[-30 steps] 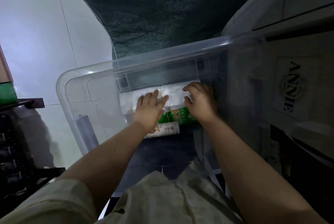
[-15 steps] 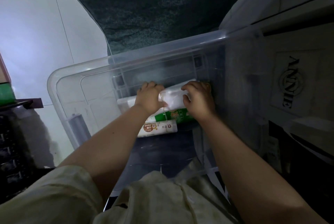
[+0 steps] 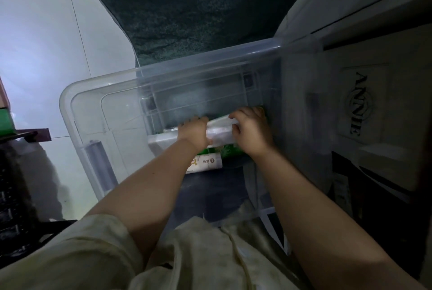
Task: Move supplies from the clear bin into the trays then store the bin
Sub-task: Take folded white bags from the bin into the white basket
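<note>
A large clear plastic bin (image 3: 70,112) stands on the floor in front of me, and both my arms reach down into it. At its far end lie white tissue packs with green print. My left hand (image 3: 192,131) and my right hand (image 3: 253,129) grip the two ends of the top white pack (image 3: 221,131), which is tilted with its right end raised. A second pack (image 3: 207,164) with a printed label lies below it. Further white packs (image 3: 161,143) show to the left under my wrist.
A cardboard box (image 3: 364,112) printed "ANNIE" stands tight against the bin's right side. A dark green mat (image 3: 198,9) lies beyond the bin. White floor tiles (image 3: 46,44) spread to the left. A dark rack (image 3: 14,207) stands at the lower left.
My left hand went from lying flat on the packs to closing on the top pack's left end. Both hands have since lifted and tilted that pack.
</note>
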`<state>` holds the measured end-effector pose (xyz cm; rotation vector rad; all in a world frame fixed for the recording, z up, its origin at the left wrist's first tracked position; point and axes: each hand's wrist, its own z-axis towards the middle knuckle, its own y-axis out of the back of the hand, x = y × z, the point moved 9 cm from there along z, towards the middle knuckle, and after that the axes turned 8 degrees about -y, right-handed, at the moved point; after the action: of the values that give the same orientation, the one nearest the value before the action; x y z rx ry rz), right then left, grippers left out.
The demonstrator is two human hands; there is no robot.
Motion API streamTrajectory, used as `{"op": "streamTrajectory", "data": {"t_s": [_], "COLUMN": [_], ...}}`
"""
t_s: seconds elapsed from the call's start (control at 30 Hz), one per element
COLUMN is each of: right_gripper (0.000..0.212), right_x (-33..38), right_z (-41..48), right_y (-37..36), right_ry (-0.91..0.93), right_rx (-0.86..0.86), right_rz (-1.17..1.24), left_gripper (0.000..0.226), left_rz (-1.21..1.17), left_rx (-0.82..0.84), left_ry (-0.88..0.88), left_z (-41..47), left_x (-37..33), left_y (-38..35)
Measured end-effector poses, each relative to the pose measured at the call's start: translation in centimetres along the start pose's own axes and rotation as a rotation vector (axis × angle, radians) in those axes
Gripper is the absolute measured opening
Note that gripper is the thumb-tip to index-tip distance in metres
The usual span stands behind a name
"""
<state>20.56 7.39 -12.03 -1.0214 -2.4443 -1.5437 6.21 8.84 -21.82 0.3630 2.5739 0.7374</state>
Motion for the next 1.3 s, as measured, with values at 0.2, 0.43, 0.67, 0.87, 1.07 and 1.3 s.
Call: {"op": "streamTrajectory", "data": {"t_s": [0.2,0.43,0.67,0.87,1.07,1.3], "right_gripper": [0.026,0.019,0.029,0.023,0.035,0.041], "right_x": [3.9,8.6,11.0,10.8,5.5,-4.5], "right_z": [-3.4,-12.3,-22.7,-31.9,-44.6,-62.0], "right_y": [5.3,14.4,18.3,19.7,23.1,22.7], "right_ry": [0.169,0.224,0.073,-0.117,-0.371,-0.596], "right_rx": [-0.063,-0.326,-0.58,-0.779,-1.002,-1.204], "right_rz": [-0.015,-0.027,-0.04,-0.037,0.102,0.659], "left_gripper": [0.034,0.025,0.027,0.022,0.031,0.038], "left_rz": [-0.102,-0.127,-0.002,0.025,-0.153,-0.376], "left_rx": [-0.277,-0.549,-0.725,-0.712,-0.476,-0.037], "left_ry": [-0.074,-0.266,-0.537,-0.784,-0.977,-1.134], "left_z": [-4.6,-13.7,-24.4,-33.2,-40.8,-51.2], "left_x": [-2.4,-7.2,-11.9,-18.5,-29.5,-44.8], "left_y": [6.3,16.4,21.3,23.3,20.9,9.3]}}
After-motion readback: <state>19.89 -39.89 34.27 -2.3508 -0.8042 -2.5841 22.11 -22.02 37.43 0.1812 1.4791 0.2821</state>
